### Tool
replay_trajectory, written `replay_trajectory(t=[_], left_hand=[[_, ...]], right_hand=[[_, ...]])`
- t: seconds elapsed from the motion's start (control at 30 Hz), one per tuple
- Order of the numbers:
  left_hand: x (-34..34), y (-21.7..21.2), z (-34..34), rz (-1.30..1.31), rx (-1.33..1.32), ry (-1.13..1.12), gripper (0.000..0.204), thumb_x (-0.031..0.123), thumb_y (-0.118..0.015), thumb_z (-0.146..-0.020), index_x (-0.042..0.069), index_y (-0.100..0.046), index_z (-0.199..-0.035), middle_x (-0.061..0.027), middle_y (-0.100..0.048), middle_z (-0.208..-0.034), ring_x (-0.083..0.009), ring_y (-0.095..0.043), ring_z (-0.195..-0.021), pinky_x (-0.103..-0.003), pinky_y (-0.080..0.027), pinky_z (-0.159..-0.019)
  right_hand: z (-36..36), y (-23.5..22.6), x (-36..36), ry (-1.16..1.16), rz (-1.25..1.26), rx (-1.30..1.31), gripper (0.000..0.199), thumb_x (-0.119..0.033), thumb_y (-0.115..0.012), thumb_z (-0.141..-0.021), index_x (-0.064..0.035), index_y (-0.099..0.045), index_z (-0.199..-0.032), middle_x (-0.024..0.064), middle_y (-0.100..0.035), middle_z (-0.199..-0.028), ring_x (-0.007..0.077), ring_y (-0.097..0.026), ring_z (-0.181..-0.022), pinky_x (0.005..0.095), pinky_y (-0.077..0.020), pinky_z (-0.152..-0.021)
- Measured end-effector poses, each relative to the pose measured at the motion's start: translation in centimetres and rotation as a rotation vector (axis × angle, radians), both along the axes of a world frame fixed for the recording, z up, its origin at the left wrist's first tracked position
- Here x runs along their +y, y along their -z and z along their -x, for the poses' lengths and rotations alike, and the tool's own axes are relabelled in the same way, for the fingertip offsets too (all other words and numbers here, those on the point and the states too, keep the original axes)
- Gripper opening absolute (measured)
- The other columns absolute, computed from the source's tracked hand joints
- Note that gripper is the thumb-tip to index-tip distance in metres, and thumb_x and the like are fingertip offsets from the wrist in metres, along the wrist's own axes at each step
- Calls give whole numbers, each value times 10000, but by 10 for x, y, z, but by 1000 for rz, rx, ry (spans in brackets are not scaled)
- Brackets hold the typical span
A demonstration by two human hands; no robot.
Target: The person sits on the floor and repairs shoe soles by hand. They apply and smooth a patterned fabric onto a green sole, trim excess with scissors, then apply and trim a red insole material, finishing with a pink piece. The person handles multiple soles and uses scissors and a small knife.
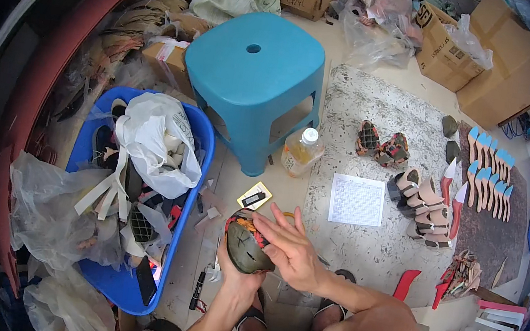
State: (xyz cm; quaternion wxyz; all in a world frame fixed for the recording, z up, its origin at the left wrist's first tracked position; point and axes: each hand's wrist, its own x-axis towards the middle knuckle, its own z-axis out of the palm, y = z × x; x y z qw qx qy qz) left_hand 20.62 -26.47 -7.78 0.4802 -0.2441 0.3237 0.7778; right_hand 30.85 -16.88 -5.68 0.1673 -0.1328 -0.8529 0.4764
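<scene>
Between my hands, low in the middle of the head view, is a dark olive shoe upper (pixel 246 250) with a red, orange and black patterned edge. My left hand (pixel 237 281) is closed around it from below, its fingers mostly hidden. Over its right side reaches my right hand (pixel 293 255), fingers stretched out and apart, the thumb and forefinger touching the upper. Just beyond my fingers lies a yellow-and-white card with a small black item (pixel 254 197). To the right, two patterned uppers (pixel 381 144) and a row of beige-and-dark uppers (pixel 422 208) rest on a speckled board (pixel 352 103).
A blue tub (pixel 209 159) holding bags and scraps stands left. Behind are a teal stool (pixel 255 58) and a bottle (pixel 302 150). A printed sheet (pixel 357 200), red-handled knives (pixel 457 209), a red sheath (pixel 406 284) and blue-topped insole pieces (pixel 488 180) lie right. Cartons (pixel 508 70) stand back right.
</scene>
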Motion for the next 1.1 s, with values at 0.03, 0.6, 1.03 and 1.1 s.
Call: replay_trajectory(t=[0.03,0.6,1.03,1.1], left_hand=[[-1,2,0,0,11,-21,454,415,-306,-994,141,-583,-1228,-40,-635,-1194,-217,-617,-1085,-375,-515,-890],[-4,8,2,-3,14,-32,482,429,-289,-1000,118,-566,-1242,-61,-614,-1224,-232,-592,-1126,-403,-486,-953],[-7,-32,10,297,540,322,428,356,-427,-1022,6,-669,-977,-77,-691,-856,-139,-640,-729,-286,-517,-675],[-5,-24,6,294,579,353,471,364,-455,-1019,-9,-703,-875,-78,-697,-813,-112,-622,-684,-264,-501,-647]], right_hand=[[2,-4,-3,6,-77,-25,483,-159,-502,-976,-64,-431,-1444,96,-442,-1488,363,-262,-1447,639,-44,-1140],[1,-2,4,-51,214,1,519,-169,-567,-944,-70,-446,-1439,109,-419,-1504,325,-270,-1452,618,-20,-1149],[6,-29,44,81,329,-46,300,-105,-637,-906,-21,-670,-1191,113,-692,-929,162,-619,-727,275,-468,-654],[9,-30,47,-65,561,-196,317,-83,-630,-913,-13,-651,-1222,97,-701,-894,129,-629,-769,257,-480,-711]])
